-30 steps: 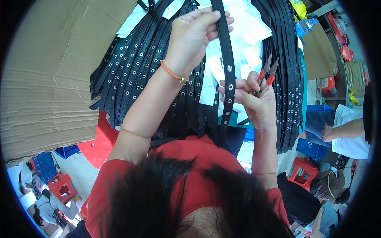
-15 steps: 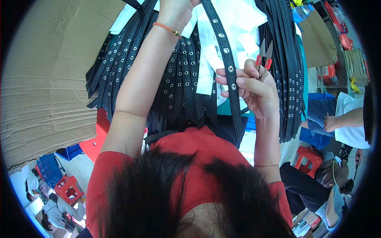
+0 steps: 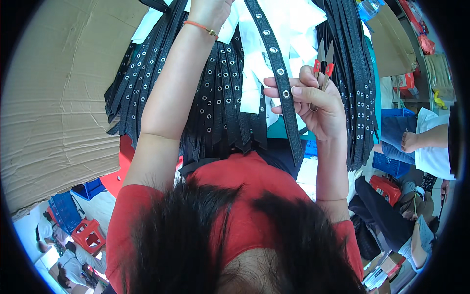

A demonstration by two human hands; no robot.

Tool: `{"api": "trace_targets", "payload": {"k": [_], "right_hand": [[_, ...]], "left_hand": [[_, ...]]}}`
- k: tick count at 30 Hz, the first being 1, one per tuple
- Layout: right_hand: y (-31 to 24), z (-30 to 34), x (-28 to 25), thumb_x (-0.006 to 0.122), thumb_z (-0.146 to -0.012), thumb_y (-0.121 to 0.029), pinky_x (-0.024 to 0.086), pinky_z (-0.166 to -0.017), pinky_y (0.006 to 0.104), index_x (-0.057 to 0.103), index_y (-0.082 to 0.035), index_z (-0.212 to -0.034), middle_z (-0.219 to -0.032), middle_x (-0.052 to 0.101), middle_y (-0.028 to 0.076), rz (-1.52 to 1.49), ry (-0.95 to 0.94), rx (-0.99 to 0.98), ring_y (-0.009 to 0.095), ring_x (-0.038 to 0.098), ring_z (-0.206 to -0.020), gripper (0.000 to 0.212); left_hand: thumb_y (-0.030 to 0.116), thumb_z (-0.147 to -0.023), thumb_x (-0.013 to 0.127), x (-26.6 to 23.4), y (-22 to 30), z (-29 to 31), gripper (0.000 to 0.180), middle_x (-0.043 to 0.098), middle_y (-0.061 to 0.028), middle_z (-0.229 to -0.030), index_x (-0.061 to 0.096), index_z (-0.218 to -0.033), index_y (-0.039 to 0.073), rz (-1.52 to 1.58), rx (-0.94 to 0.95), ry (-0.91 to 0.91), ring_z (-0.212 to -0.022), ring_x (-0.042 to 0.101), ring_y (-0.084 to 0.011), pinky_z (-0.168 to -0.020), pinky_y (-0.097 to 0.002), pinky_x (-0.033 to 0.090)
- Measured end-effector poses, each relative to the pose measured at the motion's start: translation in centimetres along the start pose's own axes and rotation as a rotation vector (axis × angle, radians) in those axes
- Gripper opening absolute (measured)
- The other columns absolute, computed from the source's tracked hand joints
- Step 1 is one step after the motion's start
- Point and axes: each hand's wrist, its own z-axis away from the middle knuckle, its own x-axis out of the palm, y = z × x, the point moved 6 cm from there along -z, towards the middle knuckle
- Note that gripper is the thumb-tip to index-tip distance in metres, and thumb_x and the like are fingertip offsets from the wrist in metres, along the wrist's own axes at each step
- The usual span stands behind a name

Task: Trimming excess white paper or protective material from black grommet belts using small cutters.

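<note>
A black belt (image 3: 277, 61) with a row of silver eyelets hangs lengthwise in front of me, its pointed end low near my lap. My right hand (image 3: 323, 105) pinches it between thumb and fingers. Red-and-silver thread snips (image 3: 329, 69) are tucked in the same hand, blades pointing up and away. My left hand (image 3: 209, 12) reaches to the top edge of the view, an orange cord bracelet (image 3: 200, 26) at its wrist. Its fingers are cut off or hidden, so I cannot see what they hold. Beneath both arms lie bundles of similar eyeletted belts (image 3: 227, 93).
White sheets (image 3: 252, 90) lie among the belts. Brown cardboard (image 3: 58, 98) fills the left side. A plastic bottle (image 3: 369, 9) stands at the far right. Red stools (image 3: 89, 235), blue crates (image 3: 391, 164) and other people at work are around the room.
My left hand has moved slightly farther away. The belt has shifted away through my right hand's fingers, its eyelets now higher in view. The right hand has barely moved.
</note>
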Motion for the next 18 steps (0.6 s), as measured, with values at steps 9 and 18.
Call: {"api": "trace_targets", "payload": {"k": [9,18], "right_hand": [[1.6,0.2,-0.8,0.053,-0.087,-0.014,0.041,-0.054,0.0243,0.039,-0.009,-0.069,-0.091,0.058,0.022,-0.140,0.123,0.101,0.017,0.052,-0.068,0.023],[1.3,1.8,-1.9,0.057,-0.071,0.007,0.049,-0.065,0.0285,0.033,-0.012,-0.066,-0.096,0.059,0.029,0.185,0.226,-0.088,0.021,0.061,-0.075,0.032]], "left_hand": [[0.032,-0.094,0.041,1.0,1.6,-0.7,0.032,0.036,0.0013,-0.060,0.042,-0.071,0.010,0.571,-0.102,-0.098,-0.052,0.033,-0.0116,-0.047,-0.0219,0.033],[0.053,-0.090,0.034,3.4,3.1,0.6,0.052,0.028,0.0046,-0.046,0.035,-0.055,0.014,1.090,-0.426,-0.603,-0.040,0.028,-0.0076,-0.034,-0.0195,0.024]]}}
